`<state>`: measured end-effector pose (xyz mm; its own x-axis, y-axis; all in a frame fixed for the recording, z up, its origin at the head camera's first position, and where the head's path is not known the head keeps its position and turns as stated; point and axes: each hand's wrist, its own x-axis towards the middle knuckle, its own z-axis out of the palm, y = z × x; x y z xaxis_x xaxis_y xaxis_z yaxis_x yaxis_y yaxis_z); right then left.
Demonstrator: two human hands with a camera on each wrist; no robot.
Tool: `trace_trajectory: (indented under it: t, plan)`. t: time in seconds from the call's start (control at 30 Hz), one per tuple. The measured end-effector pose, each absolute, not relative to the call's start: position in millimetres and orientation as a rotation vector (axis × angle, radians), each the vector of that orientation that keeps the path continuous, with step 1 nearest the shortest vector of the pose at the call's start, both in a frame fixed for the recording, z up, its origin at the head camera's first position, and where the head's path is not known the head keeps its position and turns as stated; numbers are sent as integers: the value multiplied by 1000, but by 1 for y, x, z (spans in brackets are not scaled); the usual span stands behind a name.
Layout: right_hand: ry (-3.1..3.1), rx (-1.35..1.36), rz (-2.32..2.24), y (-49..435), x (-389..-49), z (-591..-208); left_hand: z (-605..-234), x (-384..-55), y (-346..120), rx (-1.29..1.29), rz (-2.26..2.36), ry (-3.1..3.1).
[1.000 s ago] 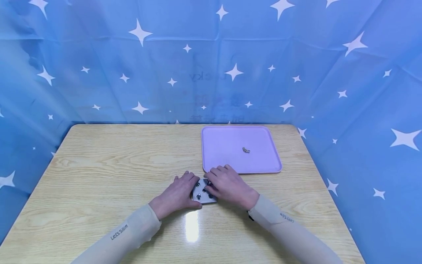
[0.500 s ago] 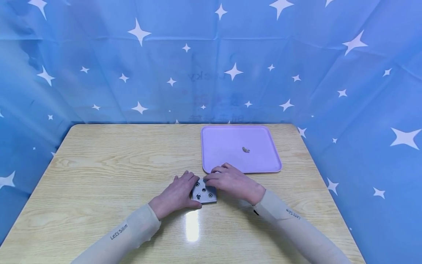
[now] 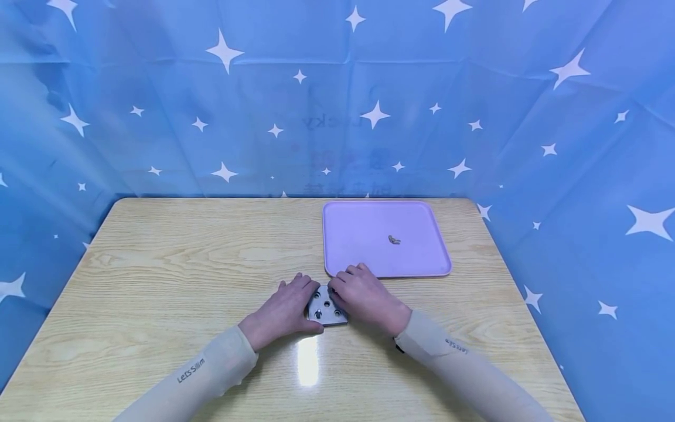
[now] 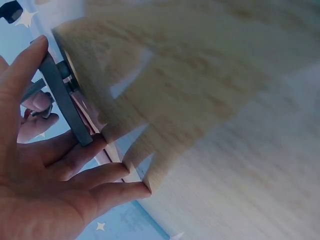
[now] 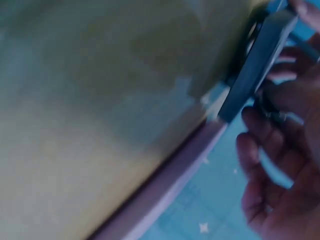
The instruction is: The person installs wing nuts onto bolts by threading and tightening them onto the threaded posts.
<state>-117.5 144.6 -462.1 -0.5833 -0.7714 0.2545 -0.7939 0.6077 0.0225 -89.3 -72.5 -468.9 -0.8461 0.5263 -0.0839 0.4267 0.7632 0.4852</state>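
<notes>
A square metal plate point(image 3: 328, 319) with several holes lies in front of me on the table. My left hand point(image 3: 282, 309) grips its left side, thumb at the near edge and fingers at the far edge. In the left wrist view the plate point(image 4: 65, 100) appears edge-on, raised on short dark feet point(image 4: 63, 69). One bolt point(image 3: 319, 314) stands upright in the near left hole. At the far right corner my right hand point(image 3: 369, 300) pinches a small dark metal bolt point(image 5: 270, 107), mostly hidden by the fingers.
A purple tray point(image 3: 353, 234) lies beyond the plate, its near edge close to my right fingers. Some small brass-coloured pieces point(image 3: 394, 240) rest in it. The wood-grain table point(image 3: 184, 264) ends at a blue star-patterned curtain point(image 3: 253, 146).
My right hand drew back off the plate's right part half a second ago, then returned to the far right corner with fingers more curled. My left hand and the plate stayed in place.
</notes>
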Motion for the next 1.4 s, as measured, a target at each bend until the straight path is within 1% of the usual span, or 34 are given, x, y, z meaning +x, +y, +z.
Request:
trace_trajectory:
  t: [0.1, 0.23, 0.33, 0.53, 0.67, 0.9, 1.23, 1.4]
  plan:
    - [-2692, 1192, 181, 140, -113, -462, -469, -89, -72, 758, 680, 2748]
    - [-2786, 1184, 179, 145, -115, -453, -470, -89, -72, 754, 680, 2749]
    - [-2788, 1279, 132, 152, -120, -442, -470, -89, -73, 751, 669, 2750]
    - [-2675, 1605, -48, 163, -126, -430, -469, -89, -73, 738, 653, 2742]
    - [-2617, 1661, -153, 163, -126, -432, -470, -89, -73, 733, 651, 2734]
    - [-2557, 1612, -87, 159, -126, -440, -471, -89, -72, 742, 655, 2749]
    - [-2583, 1381, 105, 143, -122, -457, -470, -89, -72, 741, 663, 2752]
    - [-2726, 1314, 181, 144, -119, -453, -471, -89, -72, 758, 660, 2757]
